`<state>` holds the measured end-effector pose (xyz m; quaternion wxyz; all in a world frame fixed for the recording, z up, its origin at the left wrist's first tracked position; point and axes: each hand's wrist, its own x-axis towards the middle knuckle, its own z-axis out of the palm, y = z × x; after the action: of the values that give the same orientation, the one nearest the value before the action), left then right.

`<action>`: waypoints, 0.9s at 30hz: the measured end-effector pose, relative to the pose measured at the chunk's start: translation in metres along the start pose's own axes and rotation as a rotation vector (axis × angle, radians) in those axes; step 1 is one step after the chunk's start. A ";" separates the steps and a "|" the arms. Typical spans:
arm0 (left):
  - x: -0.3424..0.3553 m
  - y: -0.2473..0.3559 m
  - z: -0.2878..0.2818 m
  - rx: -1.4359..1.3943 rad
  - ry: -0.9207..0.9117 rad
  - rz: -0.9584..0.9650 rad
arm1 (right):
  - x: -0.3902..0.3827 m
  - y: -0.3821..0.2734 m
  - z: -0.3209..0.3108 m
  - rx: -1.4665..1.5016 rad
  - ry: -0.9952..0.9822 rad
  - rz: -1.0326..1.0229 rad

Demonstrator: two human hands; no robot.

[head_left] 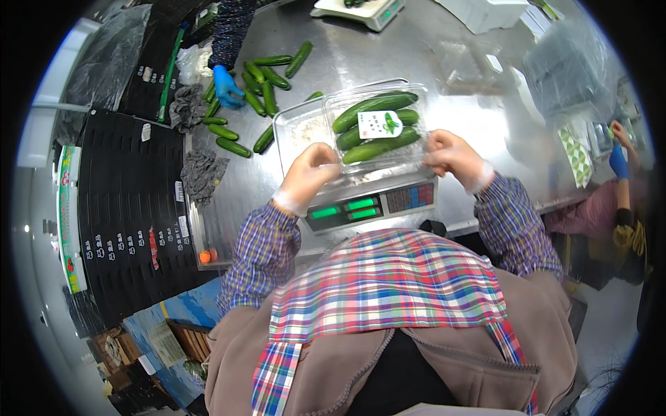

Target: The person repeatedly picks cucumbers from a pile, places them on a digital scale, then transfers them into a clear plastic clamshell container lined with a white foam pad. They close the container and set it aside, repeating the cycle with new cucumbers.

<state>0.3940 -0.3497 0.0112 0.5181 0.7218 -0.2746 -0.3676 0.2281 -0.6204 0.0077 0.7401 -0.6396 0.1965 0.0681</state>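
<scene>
A clear plastic box [333, 111] with several cucumbers [378, 148] in it lies over a digital scale [411, 199]. Across the cucumbers is a white label with a green leaf print [381, 125]. My left hand [310, 173], in a thin see-through glove, pinches the box at its near left corner. At the right side, my right hand [454, 159] has its fingers closed at the box's edge. The scale's metal pan [295, 132] shows to the left of the box, and green displays glow on its near face.
Loose cucumbers [264, 97] lie at the far left, where a co-worker's blue-gloved hand [227, 89] reaches in. Grey cloths [202, 177] and black crates [132, 201] line the left edge. Another scale [374, 15] stands at the back; clear plastic boxes [465, 66] are right.
</scene>
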 end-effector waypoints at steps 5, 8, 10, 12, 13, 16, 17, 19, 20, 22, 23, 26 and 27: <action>-0.013 0.030 -0.005 -0.582 -0.100 0.120 | -0.012 -0.016 0.023 0.139 -0.051 -0.125; -0.008 0.018 -0.007 -0.668 -0.072 -0.004 | -0.005 -0.021 0.045 0.109 -0.053 -0.085; -0.012 0.001 -0.021 -0.783 -0.002 0.094 | -0.007 -0.018 0.064 0.178 -0.020 -0.086; -0.016 -0.019 -0.052 -0.944 0.157 -0.205 | -0.006 -0.019 0.068 0.193 -0.024 -0.038; -0.022 -0.030 -0.065 -1.023 0.254 -0.106 | -0.006 -0.017 0.069 0.188 0.038 -0.013; -0.022 -0.056 -0.130 -1.183 0.422 0.053 | -0.006 -0.009 0.061 0.256 0.235 0.009; -0.024 -0.063 -0.157 -1.115 0.568 0.046 | -0.011 -0.005 0.062 0.274 0.317 0.029; -0.021 -0.077 -0.207 -1.013 0.785 0.029 | -0.017 0.006 0.055 0.310 0.430 0.027; -0.015 -0.083 -0.234 -0.982 0.852 0.023 | -0.021 0.013 0.052 0.322 0.507 0.040; -0.001 -0.091 -0.282 -1.037 0.896 -0.007 | -0.031 0.025 0.051 0.343 0.572 0.018; 0.010 -0.095 -0.303 -1.034 0.917 0.042 | -0.035 0.032 0.052 0.341 0.625 0.042; 0.053 -0.096 -0.356 -1.035 0.947 0.098 | -0.054 0.047 0.063 0.364 0.739 0.068; 0.066 -0.094 -0.371 -0.969 0.913 0.086 | -0.059 0.051 0.068 0.374 0.770 0.078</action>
<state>0.7363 -0.1684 -0.0231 0.8623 0.4791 0.1400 -0.0857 0.1701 -0.5369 -0.0093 0.7128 -0.4653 0.4913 -0.1846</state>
